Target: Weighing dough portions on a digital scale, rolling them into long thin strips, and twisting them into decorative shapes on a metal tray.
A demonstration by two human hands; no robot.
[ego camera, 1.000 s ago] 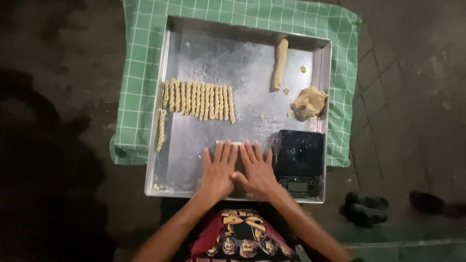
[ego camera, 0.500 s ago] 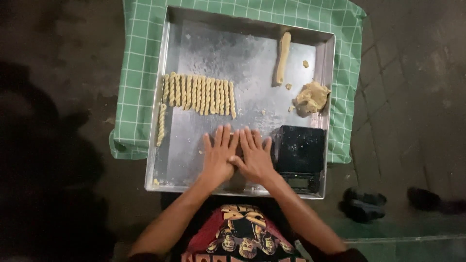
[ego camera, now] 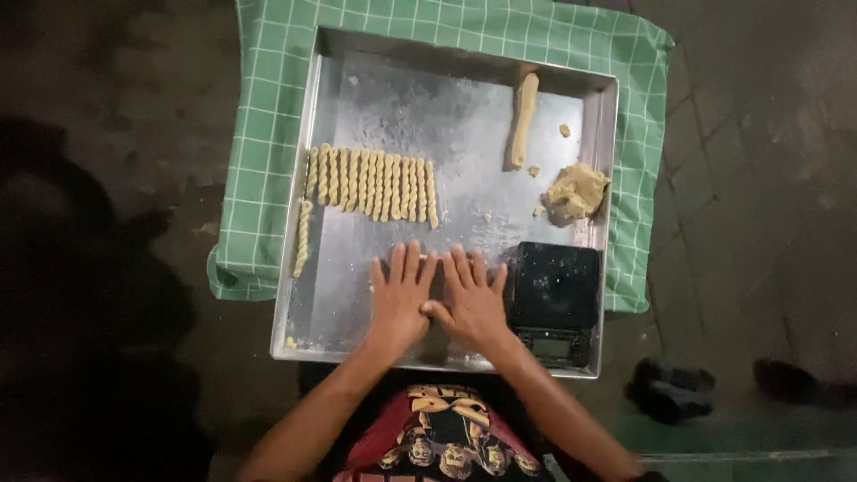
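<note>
My left hand (ego camera: 399, 299) and my right hand (ego camera: 468, 302) lie flat side by side on the metal tray (ego camera: 464, 98), palms down, fingers spread, thumbs touching. Whatever is under the palms is hidden. Just beyond my fingertips lies a row of several twisted dough sticks (ego camera: 373, 183). One more twisted stick (ego camera: 303, 237) lies alone at the tray's left side. A thick dough roll (ego camera: 524, 119) and a dough lump (ego camera: 576, 191) sit at the far right.
A black kitchen scale (ego camera: 553, 302) stands on the tray right beside my right hand. The tray rests on a green checked cloth (ego camera: 268, 116) on dark paved ground. Dark footwear (ego camera: 671, 390) lies on the ground at the lower right.
Both hands slid forward on the tray, then back a little towards me, staying flat and together. The dough pieces have not moved.
</note>
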